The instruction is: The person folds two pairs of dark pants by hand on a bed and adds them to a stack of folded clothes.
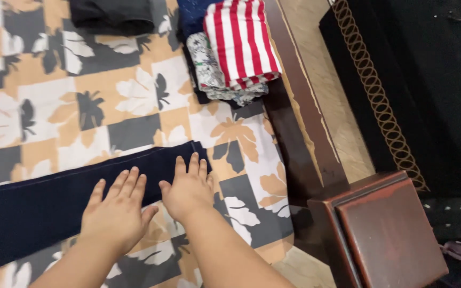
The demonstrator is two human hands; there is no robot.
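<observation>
A long dark blue garment [54, 197] lies stretched flat across the leaf-patterned bedsheet [108, 96], its end near the bed's right side. Both hands rest on it side by side, the left hand [116, 213] and right hand [188, 189] pressed palm-down with fingers spread, gripping nothing. Farther up the bed sits a stack of folded clothes [236, 53] topped by a red-and-white striped piece, beside the dark wooden bed frame [305, 138].

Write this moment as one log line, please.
left hand: flat, open on dark blue garment | right hand: flat, open on its end | bedsheet: patterned
</observation>
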